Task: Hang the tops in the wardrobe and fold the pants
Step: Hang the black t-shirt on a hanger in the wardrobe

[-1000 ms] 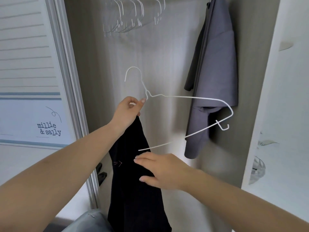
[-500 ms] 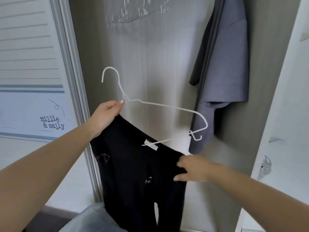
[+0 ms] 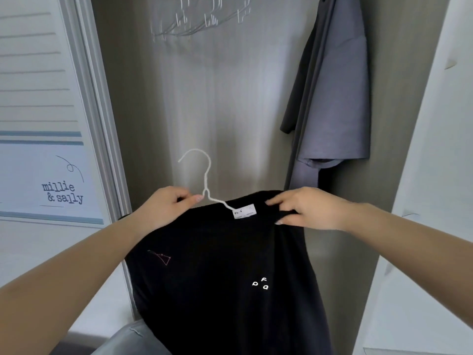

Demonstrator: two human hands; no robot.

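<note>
Left hand [image 3: 166,208] pinches the neck of the white wire hanger [image 3: 204,185] just below its hook, and the right hand [image 3: 304,208] grips the collar edge of the black T-shirt [image 3: 217,272], fingers curled into the cloth beside the white neck label [image 3: 244,210]. The step in hand looks like seating the top on the hanger: the wire runs down into the neck opening and its arms are hidden inside. Next, I'd say, the shoulders want settling, then a lift to the rail among the empty hangers [image 3: 199,19] at the wardrobe's top edge. The shirt hangs in front of the open wardrobe, limp, with small white letters and a faint reddish motif; a grey top [image 3: 337,98] hangs near the right wall.
</note>
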